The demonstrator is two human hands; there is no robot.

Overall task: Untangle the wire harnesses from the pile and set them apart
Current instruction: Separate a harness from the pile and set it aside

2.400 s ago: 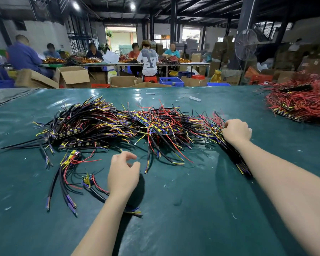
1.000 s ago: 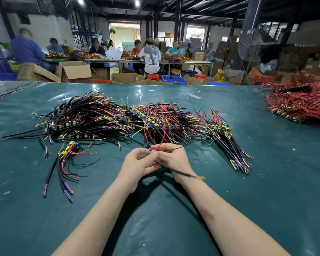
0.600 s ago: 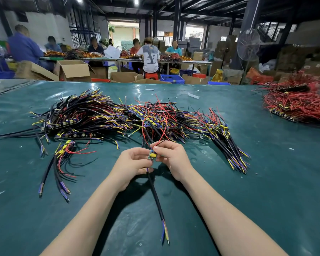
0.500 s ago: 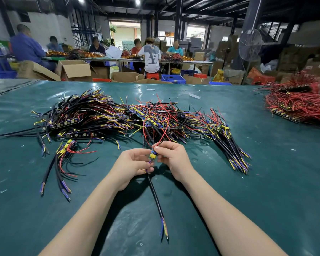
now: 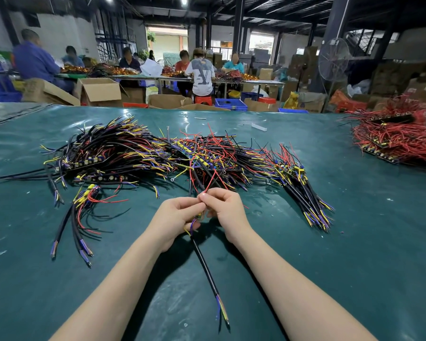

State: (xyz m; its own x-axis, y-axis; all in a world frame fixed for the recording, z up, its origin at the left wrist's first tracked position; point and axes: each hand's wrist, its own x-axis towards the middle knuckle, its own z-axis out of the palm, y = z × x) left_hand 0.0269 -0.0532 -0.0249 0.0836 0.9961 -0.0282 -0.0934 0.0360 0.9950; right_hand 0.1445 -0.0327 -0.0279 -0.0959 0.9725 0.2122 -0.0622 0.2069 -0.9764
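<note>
A wide tangled pile of wire harnesses (image 5: 158, 156), black cables with yellow, blue and red leads, lies across the green table (image 5: 354, 242). One harness (image 5: 205, 269) is held just in front of the pile, its black cable trailing toward me and ending in blue and yellow leads. My left hand (image 5: 175, 217) grips the harness where the coloured leads leave the cable. My right hand (image 5: 225, 210) pinches its thin red wire, which runs up into the pile. A small set of separated harnesses (image 5: 76, 217) lies at the left front, and another bundle (image 5: 305, 193) fans out to the right.
A second heap of red wire harnesses (image 5: 399, 139) lies at the table's far right. A small white scrap (image 5: 258, 126) sits near the far edge. Beyond the table, people sit at work benches among cardboard boxes (image 5: 99, 91), blue crates and a standing fan (image 5: 333, 60).
My hands came together from the pile's sides and took up one harness. Its black cable swung down toward me. Both hands now sit slightly higher on its leads, the right on the red wire.
</note>
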